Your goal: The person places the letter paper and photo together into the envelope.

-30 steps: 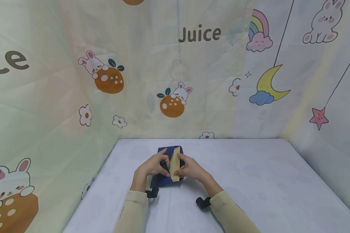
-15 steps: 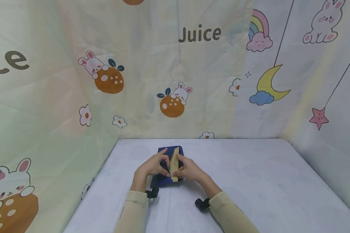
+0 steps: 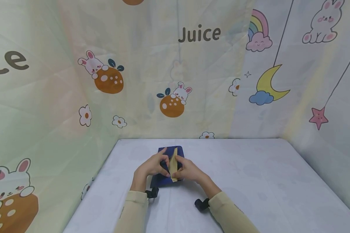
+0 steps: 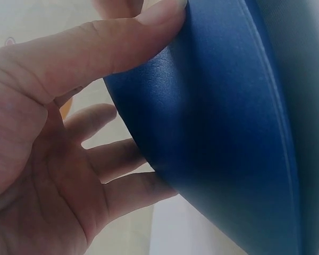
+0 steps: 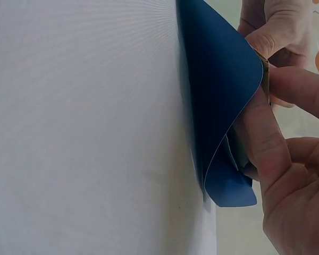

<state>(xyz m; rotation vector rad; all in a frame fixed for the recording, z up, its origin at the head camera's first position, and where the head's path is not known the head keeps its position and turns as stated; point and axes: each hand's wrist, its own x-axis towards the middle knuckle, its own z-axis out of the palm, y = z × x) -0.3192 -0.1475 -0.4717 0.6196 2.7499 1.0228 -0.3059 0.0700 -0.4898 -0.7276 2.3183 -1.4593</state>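
A dark blue, leather-look cover [image 3: 169,183] lies bent up on the white table, with a long tan strip [image 3: 174,164] rising along its middle. My left hand [image 3: 154,164] pinches the cover's edge beside the strip; in the left wrist view its thumb [image 4: 122,45] presses on the blue surface [image 4: 212,106], other fingers behind the edge. My right hand [image 3: 189,169] holds the strip from the right, thumb near its lower end and forefinger higher up. In the right wrist view the right fingers [image 5: 266,138] reach inside the curled blue sheet [image 5: 218,64], and the left hand [image 5: 279,32] shows beyond.
The white table [image 3: 245,181] spreads around the cover, widest to the right. A printed cloth wall [image 3: 145,64] with rabbits and fruit stands behind and on both sides. A black wrist camera [image 3: 152,193] sits at the left cuff, another camera [image 3: 202,204] at the right.
The tan strip looks narrower, its right edge having shifted left. My right hand has moved slightly left with it. The left hand has stayed in place.
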